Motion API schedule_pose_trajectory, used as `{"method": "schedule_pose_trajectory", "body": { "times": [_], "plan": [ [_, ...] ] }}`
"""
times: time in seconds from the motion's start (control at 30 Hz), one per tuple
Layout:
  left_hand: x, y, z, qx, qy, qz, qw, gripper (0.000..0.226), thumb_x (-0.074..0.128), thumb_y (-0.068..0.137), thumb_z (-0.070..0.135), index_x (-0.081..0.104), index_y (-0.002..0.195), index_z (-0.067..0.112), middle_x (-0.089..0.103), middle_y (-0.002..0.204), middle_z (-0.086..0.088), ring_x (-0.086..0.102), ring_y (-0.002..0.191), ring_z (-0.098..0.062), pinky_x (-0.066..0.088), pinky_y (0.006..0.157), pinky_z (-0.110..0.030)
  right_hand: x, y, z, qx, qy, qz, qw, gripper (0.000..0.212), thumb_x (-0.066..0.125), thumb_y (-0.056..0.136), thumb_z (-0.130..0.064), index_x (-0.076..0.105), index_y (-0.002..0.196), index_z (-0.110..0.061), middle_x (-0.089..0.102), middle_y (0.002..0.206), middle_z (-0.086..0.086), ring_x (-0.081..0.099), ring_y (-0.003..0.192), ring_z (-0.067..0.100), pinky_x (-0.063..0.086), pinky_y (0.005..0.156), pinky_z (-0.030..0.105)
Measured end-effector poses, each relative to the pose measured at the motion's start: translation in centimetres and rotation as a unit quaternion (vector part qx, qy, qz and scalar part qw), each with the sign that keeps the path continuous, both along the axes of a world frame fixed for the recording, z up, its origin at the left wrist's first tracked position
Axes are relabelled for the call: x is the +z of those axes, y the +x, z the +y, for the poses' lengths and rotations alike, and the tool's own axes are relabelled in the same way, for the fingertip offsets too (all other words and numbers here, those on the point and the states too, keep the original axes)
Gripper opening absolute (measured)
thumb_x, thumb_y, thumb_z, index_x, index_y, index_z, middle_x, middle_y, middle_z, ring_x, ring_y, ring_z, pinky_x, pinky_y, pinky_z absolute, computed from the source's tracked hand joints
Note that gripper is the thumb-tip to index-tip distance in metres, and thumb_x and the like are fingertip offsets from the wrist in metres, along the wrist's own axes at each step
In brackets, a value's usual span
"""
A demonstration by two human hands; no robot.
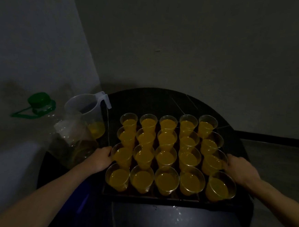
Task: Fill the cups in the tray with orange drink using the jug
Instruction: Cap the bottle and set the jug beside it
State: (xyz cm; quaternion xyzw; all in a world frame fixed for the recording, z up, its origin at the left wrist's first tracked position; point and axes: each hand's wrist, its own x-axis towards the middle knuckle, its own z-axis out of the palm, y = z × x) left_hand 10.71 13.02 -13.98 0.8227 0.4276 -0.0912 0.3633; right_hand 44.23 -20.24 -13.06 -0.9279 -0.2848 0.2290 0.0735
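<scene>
The wall [186, 44] is standing dim and bare behind the work area. You are facing a dark round table [146, 98], which is carrying everything else. A black rectangular tray [156, 198] is sitting on the near half of the table. A large clear plastic bottle [67, 142] is standing at the table's left edge, just beside the tray. The jug [86, 108] is standing upright behind the bottle, and a little orange drink [97, 130] is lying in its bottom.

Your left hand [100, 160] is holding the tray's left edge, its grip curling round the rim beside the third row. Your right hand [241, 168] is holding the right edge, its grip curling down over the rim; the cups are hiding its fingertips.

Twenty clear cups [191, 183] are standing upright in the tray in four rows of five, touching or nearly touching. Each one is holding orange drink. A green cap [39, 100] is closing the bottle. Small droplets [178, 214] are glinting on the table in front of the tray.
</scene>
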Motion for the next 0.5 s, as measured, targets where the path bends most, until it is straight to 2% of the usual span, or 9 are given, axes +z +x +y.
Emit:
{"method": "schedule_pose_trajectory", "body": {
  "times": [0.07,0.13,0.3,0.37,0.43,0.5],
  "plan": [
    [-0.3,0.0,-0.1,0.009,-0.022,-0.007,1.000,0.021,0.057,0.102,0.030,0.065,0.106,0.012,0.072,0.101,-0.008,0.070,0.092,-0.021,0.055,0.080,-0.030,0.0,0.0,0.1,-0.005,-0.001,0.000,1.000,0.023,0.050,0.101,-0.041,0.055,0.092,-0.021,0.063,0.086,0.000,0.063,0.075,0.011,0.047,0.060,0.027],
    [-0.6,-0.1,0.0,0.023,-0.036,-0.024,0.999,0.020,0.059,0.100,0.029,0.067,0.102,0.011,0.074,0.097,-0.007,0.071,0.090,-0.021,0.056,0.079,-0.029,0.0,0.1,0.3,0.004,-0.011,-0.009,1.000,0.020,0.052,0.100,-0.037,0.054,0.102,-0.018,0.060,0.086,-0.002,0.059,0.074,0.010,0.049,0.064,0.029],
    [-1.7,0.0,0.4,0.038,-0.070,-0.037,0.996,0.016,0.062,0.098,0.026,0.070,0.094,0.012,0.076,0.092,-0.005,0.073,0.087,-0.020,0.059,0.087,-0.038,-0.1,-0.4,0.1,0.022,-0.006,-0.033,0.999,0.038,0.053,0.100,-0.035,0.046,0.131,-0.015,0.057,0.089,-0.004,0.057,0.077,0.007,0.049,0.066,0.026],
    [-2.0,0.1,0.4,0.037,-0.071,-0.049,0.996,0.013,0.064,0.097,0.021,0.069,0.090,0.011,0.075,0.089,-0.006,0.073,0.086,-0.022,0.059,0.086,-0.039,-0.2,-0.7,-0.1,0.025,-0.007,-0.041,0.999,0.046,0.053,0.100,-0.033,0.040,0.140,-0.014,0.054,0.089,-0.006,0.055,0.075,0.006,0.044,0.061,0.020],
    [-2.8,-0.1,0.7,0.033,-0.054,-0.060,0.996,0.008,0.066,0.094,0.014,0.069,0.087,0.013,0.074,0.088,-0.008,0.072,0.088,-0.026,0.058,0.088,-0.043,-0.3,-0.7,0.0,0.028,-0.008,-0.045,0.999,0.045,0.055,0.100,-0.033,0.041,0.139,-0.015,0.053,0.087,-0.007,0.053,0.072,0.005,0.040,0.056,0.018],
    [-4.2,-0.4,1.6,0.017,-0.007,-0.047,0.999,0.017,0.067,0.092,0.010,0.068,0.086,0.026,0.075,0.093,-0.006,0.072,0.091,-0.026,0.058,0.089,-0.047,-0.5,-0.7,0.0,0.031,-0.001,-0.055,0.998,0.034,0.056,0.098,-0.034,0.047,0.126,-0.017,0.054,0.087,-0.006,0.055,0.073,0.005,0.044,0.058,0.020]
  ]
}}
